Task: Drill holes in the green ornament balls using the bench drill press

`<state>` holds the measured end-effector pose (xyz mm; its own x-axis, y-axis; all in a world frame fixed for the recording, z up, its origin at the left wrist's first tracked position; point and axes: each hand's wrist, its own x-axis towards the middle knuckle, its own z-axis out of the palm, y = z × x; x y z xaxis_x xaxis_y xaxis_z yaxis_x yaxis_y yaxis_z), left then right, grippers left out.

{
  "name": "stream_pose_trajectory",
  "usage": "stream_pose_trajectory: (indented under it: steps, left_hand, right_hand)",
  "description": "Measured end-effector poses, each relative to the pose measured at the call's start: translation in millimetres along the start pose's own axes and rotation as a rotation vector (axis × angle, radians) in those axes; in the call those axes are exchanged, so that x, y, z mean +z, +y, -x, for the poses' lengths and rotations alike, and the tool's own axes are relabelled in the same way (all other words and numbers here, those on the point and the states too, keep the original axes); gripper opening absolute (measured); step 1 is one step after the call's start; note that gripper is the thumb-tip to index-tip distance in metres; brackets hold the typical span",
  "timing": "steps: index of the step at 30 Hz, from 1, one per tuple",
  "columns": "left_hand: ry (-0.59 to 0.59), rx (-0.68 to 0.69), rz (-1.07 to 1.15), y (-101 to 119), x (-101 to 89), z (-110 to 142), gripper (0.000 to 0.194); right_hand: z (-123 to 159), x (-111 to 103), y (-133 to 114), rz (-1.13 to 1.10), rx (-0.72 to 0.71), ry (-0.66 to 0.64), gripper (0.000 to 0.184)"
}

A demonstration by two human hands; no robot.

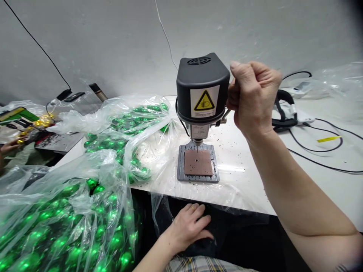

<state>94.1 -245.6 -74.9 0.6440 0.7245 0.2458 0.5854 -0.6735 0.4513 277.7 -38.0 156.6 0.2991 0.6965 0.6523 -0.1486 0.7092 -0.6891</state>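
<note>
A small bench drill press (202, 87) with a dark housing and a yellow warning label stands upright on the white table. My right hand (252, 88) is closed in a fist at the right side of the housing, wrapped round the drill press lever; most of the lever is hidden behind my fingers. Under the thin bit lies a square brown board (198, 168) with a small hole, resting on the grey base plate (179, 174). Dark specks are scattered around it. Below the table edge, my left hand (191, 226) rests with fingers outstretched over dark material, holding nothing visible.
Clear plastic bags of shiny green balls (76, 226) fill the left side, one bag lying on the table (241, 181). A black strap-like device (285, 109) and cables lie at the right. Another person's hand (10, 147) is at far left, near gold balls (42, 121).
</note>
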Motion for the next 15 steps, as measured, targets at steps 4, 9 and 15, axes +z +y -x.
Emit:
stream_pose_trajectory:
  steps: [4, 9, 15]
  left_hand:
    - [0.597, -0.373, 0.193, -51, -52.5, -51, 0.016]
    - [0.557, -0.84, 0.006, -165, -123.0, -155, 0.015]
    - [0.441, -0.77, 0.031, -237, -140.3, -201, 0.034]
  right_hand:
    - [3, 0, -2, -0.037, 0.0, 0.004, 0.05]
    - [3, 0, 0, -0.034, -0.014, 0.025, 0.051]
    - [6, -1, -2, -0.018, 0.015, -0.007, 0.052]
